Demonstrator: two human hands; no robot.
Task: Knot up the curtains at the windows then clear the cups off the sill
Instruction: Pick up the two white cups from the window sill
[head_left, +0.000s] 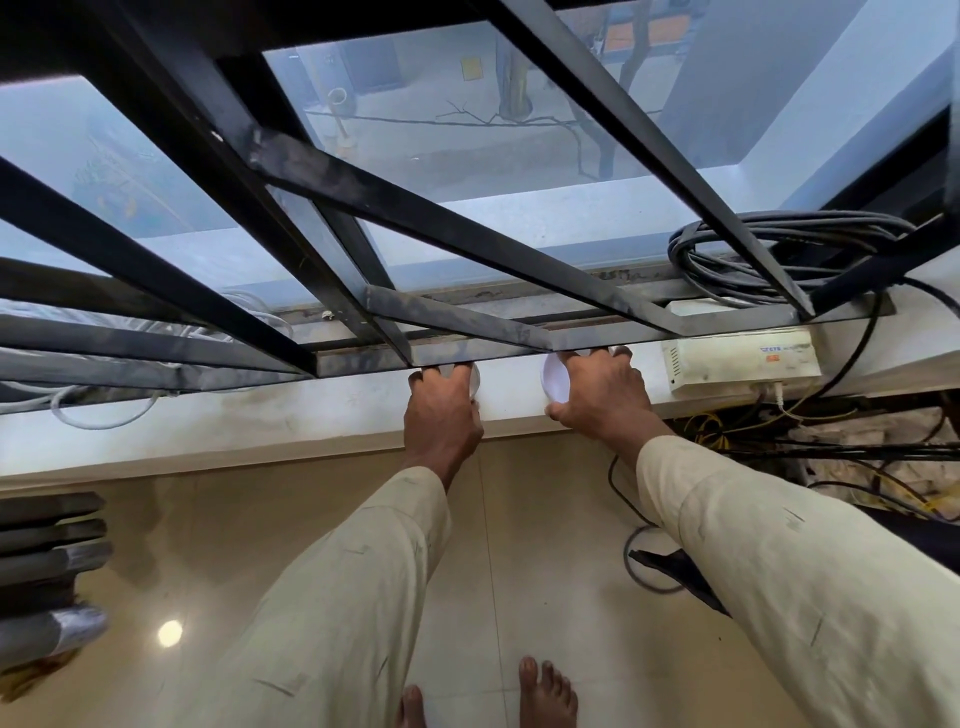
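Two white cups stand on the white window sill (260, 421), just under the black window grille. My left hand (441, 410) wraps around the left cup (474, 379), of which only a thin white edge shows past the fingers. My right hand (597, 395) grips the right cup (553, 376); its white open rim faces me beside the thumb. Both cups sit close to the grille's bottom bar. No curtain is in view.
The black metal grille (415, 218) overhangs the sill. A white electrical box (743, 358) sits right of my right hand, with a coil of black cable (769, 254) behind it. White cable (104, 410) lies on the sill's left. Dark stacked items (47, 566) stand on the floor, left.
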